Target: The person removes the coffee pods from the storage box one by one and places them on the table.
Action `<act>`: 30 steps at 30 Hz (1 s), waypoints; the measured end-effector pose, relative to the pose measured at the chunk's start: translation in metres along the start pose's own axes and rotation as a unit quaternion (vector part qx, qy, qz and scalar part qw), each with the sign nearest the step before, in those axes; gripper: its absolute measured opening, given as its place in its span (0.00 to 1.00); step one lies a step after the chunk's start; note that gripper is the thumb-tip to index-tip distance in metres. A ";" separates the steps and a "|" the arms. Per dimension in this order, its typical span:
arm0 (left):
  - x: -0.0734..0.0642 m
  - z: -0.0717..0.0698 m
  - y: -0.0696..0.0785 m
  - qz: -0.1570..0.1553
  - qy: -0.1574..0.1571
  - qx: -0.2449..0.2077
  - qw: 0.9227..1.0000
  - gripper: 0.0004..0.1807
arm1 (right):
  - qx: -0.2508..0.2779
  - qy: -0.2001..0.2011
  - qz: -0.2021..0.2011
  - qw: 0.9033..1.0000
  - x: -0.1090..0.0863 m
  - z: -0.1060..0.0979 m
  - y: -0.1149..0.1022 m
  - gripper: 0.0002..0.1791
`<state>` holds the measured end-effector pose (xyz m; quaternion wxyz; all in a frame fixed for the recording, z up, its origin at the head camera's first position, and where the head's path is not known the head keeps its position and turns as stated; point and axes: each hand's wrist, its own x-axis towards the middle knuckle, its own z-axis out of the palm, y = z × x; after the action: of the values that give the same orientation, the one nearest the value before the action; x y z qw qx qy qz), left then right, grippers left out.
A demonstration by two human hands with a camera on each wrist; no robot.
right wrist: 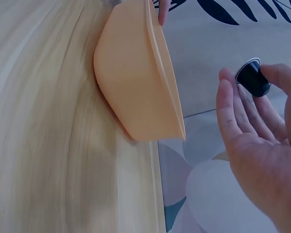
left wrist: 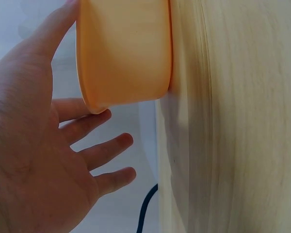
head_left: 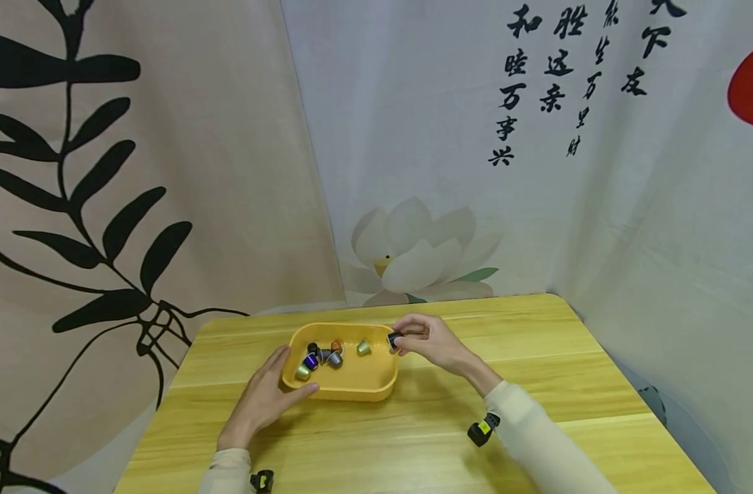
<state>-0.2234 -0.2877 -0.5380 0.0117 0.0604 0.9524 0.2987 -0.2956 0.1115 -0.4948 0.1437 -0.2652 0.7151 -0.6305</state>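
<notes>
In the head view a yellow tray (head_left: 359,395) holds several coffee capsules: a purple one (head_left: 311,361), an orange one (head_left: 336,346), a pale green one (head_left: 364,348), plus grey, black and yellow-green ones toward the left end. My right hand (head_left: 430,341) pinches a black coffee capsule (right wrist: 252,80) between thumb and fingers, at the tray's right rim in the head view. My left hand (head_left: 266,396) rests at the tray's left end, its fingers along the left rim and its thumb by the front side. The left wrist view shows those fingers spread and fairly straight beside the tray corner (left wrist: 128,63).
The tray stands on a wood-grain table (head_left: 450,439) near its back edge. Behind hangs a cloth backdrop (head_left: 413,137) with printed leaves, a lotus and writing. A dark cord-like line (left wrist: 146,206) appears beyond the table edge in the left wrist view.
</notes>
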 end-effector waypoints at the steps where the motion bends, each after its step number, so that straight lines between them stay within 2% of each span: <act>1: 0.000 0.000 0.000 0.000 -0.001 -0.001 1.000 0.66 | -0.003 -0.001 -0.002 1.000 -0.001 -0.001 0.000 0.20; 10: -0.001 0.001 0.000 0.000 -0.003 -0.001 1.000 0.66 | -0.005 -0.021 -0.014 1.000 -0.015 -0.012 0.002 0.24; 18: 0.000 0.001 0.000 -0.003 -0.003 -0.003 1.000 0.66 | -0.017 -0.011 -0.029 0.999 -0.026 -0.020 0.006 0.22; 23: 0.000 0.001 0.000 -0.001 0.000 -0.002 1.000 0.66 | -0.012 0.002 -0.021 1.000 -0.031 -0.025 0.011 0.21; 30: -0.001 0.001 0.000 -0.001 -0.001 -0.004 1.000 0.66 | -0.020 0.017 0.013 1.000 -0.038 -0.030 0.017 0.20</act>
<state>-0.2227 -0.2869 -0.5384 0.0131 0.0599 0.9513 0.3020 -0.2838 0.1589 -0.5118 0.1340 -0.2479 0.7333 -0.6188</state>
